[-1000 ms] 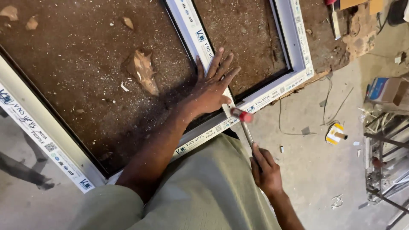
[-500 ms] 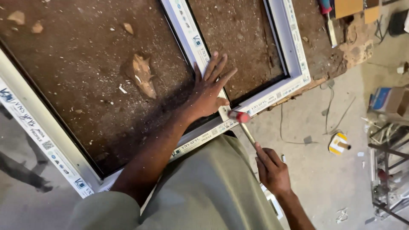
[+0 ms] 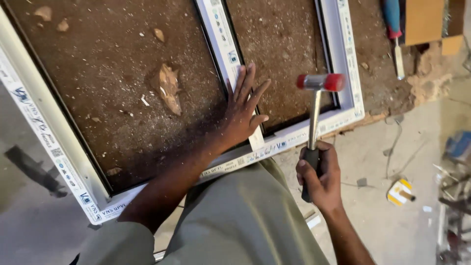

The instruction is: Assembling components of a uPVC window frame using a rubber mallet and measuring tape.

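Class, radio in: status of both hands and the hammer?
Left hand flat on white frame. Right hand grips hammer, head raised. Nothing blocking.

Left hand [image 3: 243, 115] is flat, palm down, fingers spread and pointing away, arm stretched straight out. Right hand [image 3: 318, 174] is curled into a tight fist, thumb side up, wrist looks slightly bent, though that's hard to call.

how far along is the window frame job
Done, it seems: the white plastic window frame lies assembled on the brown board. In hand: the left hand presses the centre bar; the right hand holds the red-tipped metal mallet raised. Left: seating the bar's lower joint, probably.
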